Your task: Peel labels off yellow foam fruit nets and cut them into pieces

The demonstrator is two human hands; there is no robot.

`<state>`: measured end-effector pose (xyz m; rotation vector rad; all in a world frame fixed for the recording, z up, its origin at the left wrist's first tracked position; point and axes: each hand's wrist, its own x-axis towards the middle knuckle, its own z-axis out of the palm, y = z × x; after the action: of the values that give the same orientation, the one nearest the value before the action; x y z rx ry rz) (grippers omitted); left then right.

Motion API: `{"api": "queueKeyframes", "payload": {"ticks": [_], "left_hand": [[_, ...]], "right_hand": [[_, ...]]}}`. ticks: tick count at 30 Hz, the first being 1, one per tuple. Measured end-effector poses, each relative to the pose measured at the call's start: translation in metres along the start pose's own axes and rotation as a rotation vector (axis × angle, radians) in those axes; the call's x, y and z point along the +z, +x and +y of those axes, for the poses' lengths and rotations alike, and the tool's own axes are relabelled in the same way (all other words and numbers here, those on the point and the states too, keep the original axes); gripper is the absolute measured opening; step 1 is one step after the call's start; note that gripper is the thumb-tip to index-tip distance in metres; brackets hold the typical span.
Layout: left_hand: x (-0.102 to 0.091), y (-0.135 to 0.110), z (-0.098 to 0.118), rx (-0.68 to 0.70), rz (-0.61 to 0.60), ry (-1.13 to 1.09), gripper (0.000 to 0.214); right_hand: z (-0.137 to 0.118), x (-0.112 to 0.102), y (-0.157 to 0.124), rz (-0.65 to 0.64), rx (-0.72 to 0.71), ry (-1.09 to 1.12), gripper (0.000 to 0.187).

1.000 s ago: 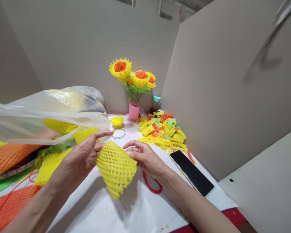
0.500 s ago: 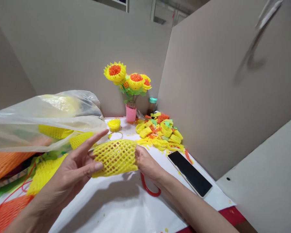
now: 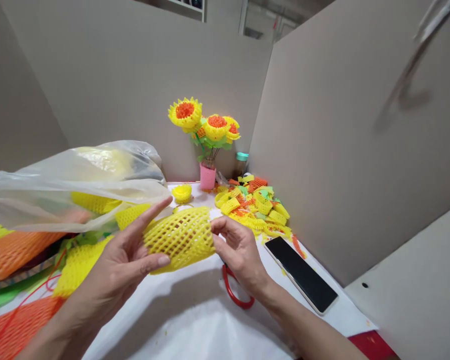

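A yellow foam net sleeve [image 3: 182,237] is held level above the white table [image 3: 195,320], stretched between both hands. My left hand [image 3: 123,260] grips its left end, thumb under it and forefinger pointing out along the top. My right hand [image 3: 240,250] pinches the right end with fingers curled. Under my right hand lies the red handle of a pair of scissors [image 3: 236,295], mostly hidden.
A clear plastic bag [image 3: 71,180] with yellow and orange foam nets fills the left. A pink pot of foam sunflowers [image 3: 206,127] stands at the back. A heap of cut yellow, orange and green foam pieces [image 3: 257,205] and a black phone [image 3: 303,275] lie right. Grey partitions enclose the desk.
The yellow sleeve hung down from my left hand as a cone; it now lies level, stretched between both hands. My right hand has closed on its right end.
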<state>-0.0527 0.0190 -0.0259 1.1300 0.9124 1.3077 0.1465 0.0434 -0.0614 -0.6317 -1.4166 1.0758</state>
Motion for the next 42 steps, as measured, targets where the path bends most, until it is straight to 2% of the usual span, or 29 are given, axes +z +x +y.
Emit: {"api": "queueKeyframes", "payload": {"ticks": [4,7,10,15,19,25,30,33,39,42], "left_hand": [[-0.008,0.003,-0.003,-0.028,-0.012,0.028,0.076],[-0.016,0.006,-0.01,0.019,-0.049,0.133,0.079],[-0.019,0.008,-0.011,0.005,-0.072,0.156,0.077],[-0.018,0.007,0.0,0.008,0.027,0.061,0.061],[-0.017,0.007,0.005,0.034,0.089,0.041,0.057],[-0.02,0.011,0.001,0.069,0.122,-0.001,0.054],[-0.023,0.016,-0.005,0.071,0.121,-0.025,0.033],[-0.023,0.017,-0.011,0.047,0.109,-0.024,0.034],[-0.024,0.019,-0.021,0.004,0.113,-0.028,0.031],[-0.024,0.02,-0.019,0.015,0.156,-0.057,0.031]], "right_hand": [[0.002,0.0,0.0,-0.062,0.025,0.037,0.024],[0.003,0.002,0.0,-0.072,0.069,0.03,0.018],[0.006,0.003,-0.001,-0.037,0.093,0.053,0.017],[0.01,0.0,0.0,0.053,0.061,0.141,0.018],[0.009,0.0,0.0,0.049,0.055,0.16,0.019],[0.01,0.001,0.0,0.049,0.05,0.186,0.017],[0.018,0.002,-0.002,0.084,0.032,0.238,0.017],[0.019,0.006,-0.003,0.096,0.026,0.257,0.016],[0.017,0.011,-0.007,0.022,0.072,0.264,0.018],[0.016,0.008,-0.009,-0.019,0.082,0.302,0.032]]}}
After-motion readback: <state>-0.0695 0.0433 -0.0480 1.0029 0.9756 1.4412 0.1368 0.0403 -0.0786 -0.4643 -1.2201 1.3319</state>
